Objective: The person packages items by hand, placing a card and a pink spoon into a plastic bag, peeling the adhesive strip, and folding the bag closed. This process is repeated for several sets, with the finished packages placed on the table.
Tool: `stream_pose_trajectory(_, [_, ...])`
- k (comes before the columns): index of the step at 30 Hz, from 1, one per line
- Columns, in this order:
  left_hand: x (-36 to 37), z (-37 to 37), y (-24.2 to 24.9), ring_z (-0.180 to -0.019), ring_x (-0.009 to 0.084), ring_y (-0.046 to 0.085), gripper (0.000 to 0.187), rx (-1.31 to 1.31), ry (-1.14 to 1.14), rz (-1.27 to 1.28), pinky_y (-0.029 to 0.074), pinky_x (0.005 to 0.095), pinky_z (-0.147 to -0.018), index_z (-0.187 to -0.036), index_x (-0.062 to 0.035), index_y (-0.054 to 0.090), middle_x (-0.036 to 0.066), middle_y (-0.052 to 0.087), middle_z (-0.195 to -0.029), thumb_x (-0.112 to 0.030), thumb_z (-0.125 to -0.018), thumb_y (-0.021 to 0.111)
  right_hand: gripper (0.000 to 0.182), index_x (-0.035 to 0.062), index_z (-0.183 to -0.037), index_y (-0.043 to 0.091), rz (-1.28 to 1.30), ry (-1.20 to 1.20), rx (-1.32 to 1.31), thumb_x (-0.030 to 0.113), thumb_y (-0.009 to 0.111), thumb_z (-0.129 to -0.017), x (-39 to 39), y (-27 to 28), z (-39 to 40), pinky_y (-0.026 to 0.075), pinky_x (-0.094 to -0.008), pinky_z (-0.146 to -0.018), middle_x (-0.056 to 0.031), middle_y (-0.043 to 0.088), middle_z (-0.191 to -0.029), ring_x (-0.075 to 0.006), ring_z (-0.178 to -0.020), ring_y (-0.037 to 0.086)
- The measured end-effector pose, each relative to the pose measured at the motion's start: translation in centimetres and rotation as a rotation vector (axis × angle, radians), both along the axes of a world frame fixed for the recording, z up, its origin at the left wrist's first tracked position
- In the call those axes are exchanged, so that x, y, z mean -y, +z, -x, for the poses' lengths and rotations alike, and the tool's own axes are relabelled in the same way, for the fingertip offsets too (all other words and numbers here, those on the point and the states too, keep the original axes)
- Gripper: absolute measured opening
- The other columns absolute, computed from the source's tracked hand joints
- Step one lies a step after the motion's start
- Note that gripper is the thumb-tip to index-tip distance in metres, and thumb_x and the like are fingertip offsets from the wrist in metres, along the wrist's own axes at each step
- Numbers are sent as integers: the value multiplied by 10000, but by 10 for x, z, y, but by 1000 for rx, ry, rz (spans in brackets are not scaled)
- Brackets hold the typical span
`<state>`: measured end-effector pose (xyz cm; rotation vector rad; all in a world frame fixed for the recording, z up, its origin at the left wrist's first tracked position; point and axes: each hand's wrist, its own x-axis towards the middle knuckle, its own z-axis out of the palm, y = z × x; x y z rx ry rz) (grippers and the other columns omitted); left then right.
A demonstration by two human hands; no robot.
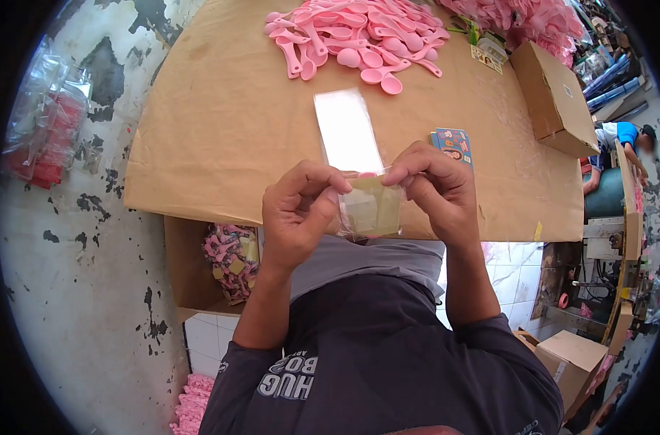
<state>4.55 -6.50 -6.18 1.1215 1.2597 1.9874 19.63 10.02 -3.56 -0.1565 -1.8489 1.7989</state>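
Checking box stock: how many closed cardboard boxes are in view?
2: one cardboard box on the table's right edge, another box low right on the floor. More may be hidden.

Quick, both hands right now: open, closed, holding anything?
Left hand: closed, pinching the left edge of the small clear bag.
Right hand: closed, pinching the bag's top right edge.

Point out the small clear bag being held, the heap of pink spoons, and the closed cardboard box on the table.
small clear bag (373, 210), head view, on its yellowish middle between the hands.
heap of pink spoons (359, 32), head view, on the middle of the pile.
closed cardboard box (554, 98), head view, on its top face.
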Motion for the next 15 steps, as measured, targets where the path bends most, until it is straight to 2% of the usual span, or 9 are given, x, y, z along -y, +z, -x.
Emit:
stream_pose_trajectory(3, [0, 3, -3, -971, 134, 690, 86, 23, -3, -14, 531, 261, -871, -1069, 29, 625, 138, 738, -1064, 2, -988, 613, 147, -6, -986, 735, -101, -16, 8, -41, 595, -960, -1, 3, -1, 449, -255, -712, -52, 649, -965, -98, -882, 593])
stream_pose_trajectory(5, [0, 5, -8, -981, 144, 695, 146, 164, -57, -73, 530, 260, -882, -1109, 25, 605, 152, 734, -1087, -15, -975, 647, 118, -6, -973, 728, -140, -18, 17, -32, 613, -959, 0, 3, -1, 446, -247, -694, -50, 647, -960, -89, -885, 592])
stream_pose_trajectory(7, [-2, -1, -5, -984, 141, 694, 183, 217, -50, -46, 531, 259, -886, -1136, 25, 597, 160, 734, -1094, -15, -970, 660, 101, 3, -1033, 678, -156, -69, 69, -18, 688, -935, 4, 0, 1, 452, -212, -655, -35, 634, -972, -68, -862, 596])
stream_pose_trajectory(8, [-3, -5, -3, -988, 137, 694, 220, 270, -43, -18, 532, 258, -890, -1164, 25, 588, 167, 734, -1101, -15, -965, 674, 101, 3, -1033, 678, -157, -66, 69, -18, 688, -935, 8, -1, 3, 452, -212, -655, -35, 634, -972, -68, -862, 596])
stream_pose_trajectory(10, [-5, -8, 7, -993, 135, 693, 274, 286, -77, 37, 537, 260, -890, -1212, 32, 580, 168, 733, -1116, -10, -962, 683, 259, 27, -1111, 620, 44, -126, -46, -4, 761, -896, 16, -2, 7, 429, -167, -603, -12, 617, -992, -37, -798, 575])
stream_pose_trajectory(15, [0, -4, 8, -1024, 141, 693, 395, 252, -178, 188, 550, 273, -905, -1327, 46, 566, 158, 734, -1149, 24, -953, 691, 355, 47, -1164, 593, 88, -130, -120, 15, 796, -875, 17, 2, 9, 438, -170, -608, 6, 607, -1008, -26, -759, 552])
